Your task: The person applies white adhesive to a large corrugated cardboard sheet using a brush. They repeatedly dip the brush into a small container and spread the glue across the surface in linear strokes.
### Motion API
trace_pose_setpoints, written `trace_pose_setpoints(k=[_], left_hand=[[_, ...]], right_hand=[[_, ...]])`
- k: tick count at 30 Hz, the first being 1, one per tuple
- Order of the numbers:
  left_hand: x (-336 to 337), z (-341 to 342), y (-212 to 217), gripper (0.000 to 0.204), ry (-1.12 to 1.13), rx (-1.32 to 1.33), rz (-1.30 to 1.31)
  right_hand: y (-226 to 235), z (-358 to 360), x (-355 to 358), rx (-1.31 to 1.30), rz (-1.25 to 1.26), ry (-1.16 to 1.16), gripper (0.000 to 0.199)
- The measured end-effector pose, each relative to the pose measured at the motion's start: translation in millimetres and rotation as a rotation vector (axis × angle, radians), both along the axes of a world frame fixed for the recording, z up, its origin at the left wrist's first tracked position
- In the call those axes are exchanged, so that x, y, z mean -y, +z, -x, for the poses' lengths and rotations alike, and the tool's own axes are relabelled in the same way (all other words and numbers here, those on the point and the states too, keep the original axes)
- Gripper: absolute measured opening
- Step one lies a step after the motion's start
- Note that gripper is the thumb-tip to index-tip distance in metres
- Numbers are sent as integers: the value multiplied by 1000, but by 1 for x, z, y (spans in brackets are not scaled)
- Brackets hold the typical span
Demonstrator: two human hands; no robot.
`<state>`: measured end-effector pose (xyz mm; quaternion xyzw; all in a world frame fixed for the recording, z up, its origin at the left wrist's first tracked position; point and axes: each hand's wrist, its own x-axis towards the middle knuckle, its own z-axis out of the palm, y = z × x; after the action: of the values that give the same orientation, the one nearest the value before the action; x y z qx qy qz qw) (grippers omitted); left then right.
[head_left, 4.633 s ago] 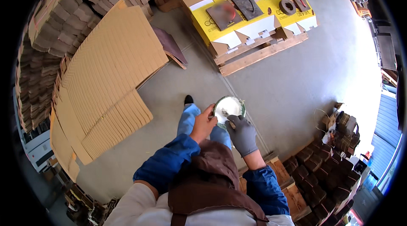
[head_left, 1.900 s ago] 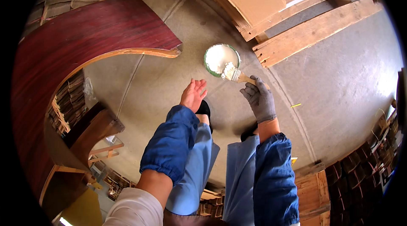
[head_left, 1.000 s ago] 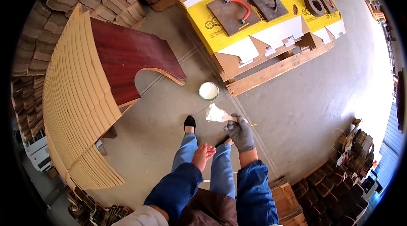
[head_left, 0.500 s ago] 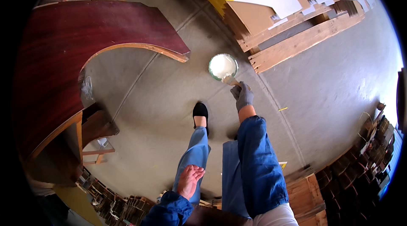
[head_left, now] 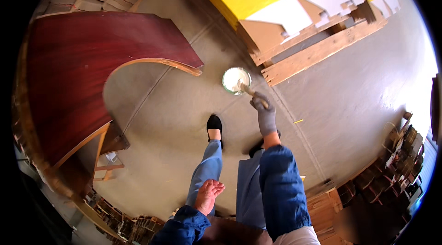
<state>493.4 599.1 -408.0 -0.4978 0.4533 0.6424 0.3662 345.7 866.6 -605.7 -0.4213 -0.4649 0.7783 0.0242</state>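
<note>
My right hand [head_left: 265, 115], in a grey glove, reaches down and grips the wooden handle of a brush [head_left: 247, 89]. The brush head dips into a round container of white paste [head_left: 235, 80] that stands on the concrete floor. My left hand [head_left: 208, 196] is bare and hangs by my left thigh, fingers loosely apart, holding nothing. I wear blue sleeves, light blue trousers and black shoes [head_left: 214, 124].
A large curved dark-red board [head_left: 87, 65] arches at the left on a wooden stand. A wooden pallet [head_left: 317, 49] with yellow and white cardboard sheets lies behind the container. Stacks of brown cardboard pieces [head_left: 391, 162] sit at the right, more at the lower left.
My view has tilted down and closer to the floor. My right hand has lowered the brush into the paste container. My left hand has dropped from chest height to beside my thigh.
</note>
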Motion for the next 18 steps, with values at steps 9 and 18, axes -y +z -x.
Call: trace_pose_setpoints(k=[9, 18], left_hand=[[-33, 5, 161, 28, -193, -123, -133], [121, 102, 422, 19, -851, -913, 203]], right_hand=[[327, -21, -31, -553, -1165, 851, 46], [619, -19, 36, -781, -826, 752, 25]])
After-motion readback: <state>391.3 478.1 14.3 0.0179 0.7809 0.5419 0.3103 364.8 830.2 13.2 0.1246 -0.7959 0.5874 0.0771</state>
